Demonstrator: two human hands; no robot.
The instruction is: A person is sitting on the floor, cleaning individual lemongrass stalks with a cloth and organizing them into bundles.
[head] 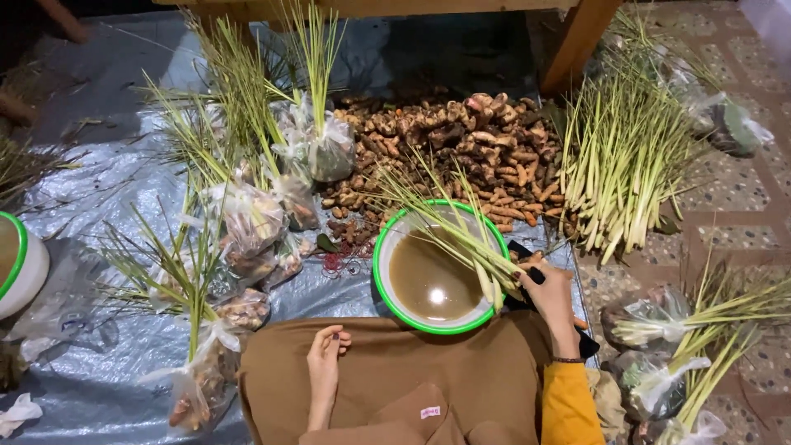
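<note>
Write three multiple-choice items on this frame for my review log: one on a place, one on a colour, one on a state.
1. Where does the left hand rest?
A. on the lap
B. in the bowl
C. on the root pile

2. What colour is the rim of the bowl?
A. red
B. green
C. blue

3. What does the right hand hold?
A. nothing
B. a tied bag
C. lemongrass stalks

Answers:
1 A, it lies on the brown cloth over the lap.
2 B, a green rim rings the white bowl.
3 C, its fingers grip the stalks over the bowl of brown water.

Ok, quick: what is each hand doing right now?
Left hand: loosely curled, resting on the brown cloth, holding nothing.
Right hand: closed on lemongrass stalks.
</note>
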